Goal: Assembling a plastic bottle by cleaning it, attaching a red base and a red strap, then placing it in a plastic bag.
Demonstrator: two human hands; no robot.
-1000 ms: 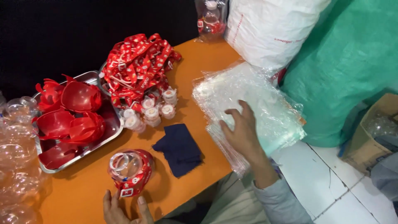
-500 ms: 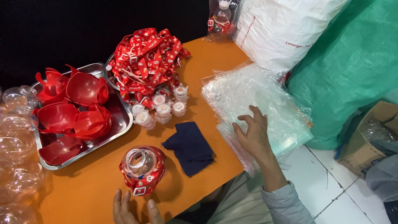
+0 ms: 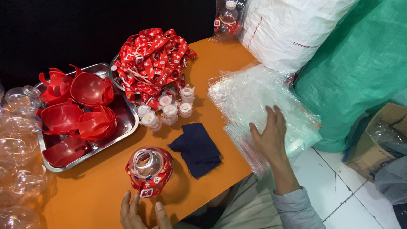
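My right hand [image 3: 269,135] lies flat, fingers spread, on a stack of clear plastic bags [image 3: 258,101] at the right edge of the orange table [image 3: 97,195]. My left hand [image 3: 136,212] rests at the front edge, fingers apart, just below a round clear bottle wrapped in a red strap [image 3: 149,170]; it is close to the bottle but not gripping it. A dark blue cloth [image 3: 196,148] lies between the bottle and the bags.
A metal tray [image 3: 127,123] holds red plastic shells [image 3: 76,110]. Behind it lie a heap of red lanyards [image 3: 152,63] and several small white caps [image 3: 167,110]. Clear round bottles [image 3: 17,152] crowd the left. White [image 3: 292,29] and green [image 3: 364,63] sacks and a cardboard box [image 3: 377,140] stand right.
My right hand has slid a little along the plastic bags. The view has shifted, so everything sits lower and more to the right. My left hand stays below the bottle.
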